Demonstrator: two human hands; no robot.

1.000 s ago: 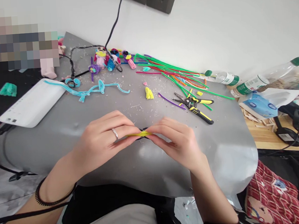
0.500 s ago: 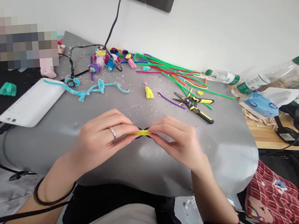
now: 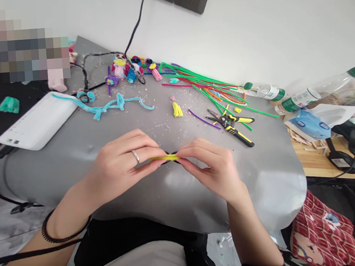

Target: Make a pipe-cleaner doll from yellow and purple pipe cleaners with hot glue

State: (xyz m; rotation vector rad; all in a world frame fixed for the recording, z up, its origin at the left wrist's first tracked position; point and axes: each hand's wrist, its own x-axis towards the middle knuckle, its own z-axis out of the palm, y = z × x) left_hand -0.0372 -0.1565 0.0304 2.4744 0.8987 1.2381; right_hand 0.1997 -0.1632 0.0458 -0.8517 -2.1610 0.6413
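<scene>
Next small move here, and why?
Probably a slight twist with the right grip, left grip held steady: both pinch the yellow strip, leaving a short stretch bare between them. Whether it's fastened is too small to tell.

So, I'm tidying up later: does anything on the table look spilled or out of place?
Yes: pale scraps lie strewn across the table beyond the left hand and right hand, resembling unswept trimmings. The pliers lie open, too.

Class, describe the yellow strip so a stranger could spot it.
Start at the grey table. Above its near half, find the left hand and right hand. The yellow strip spans the gap between their fingertips; unlike the yellow bundle lying on the table, it is pinched in both hands.
</scene>
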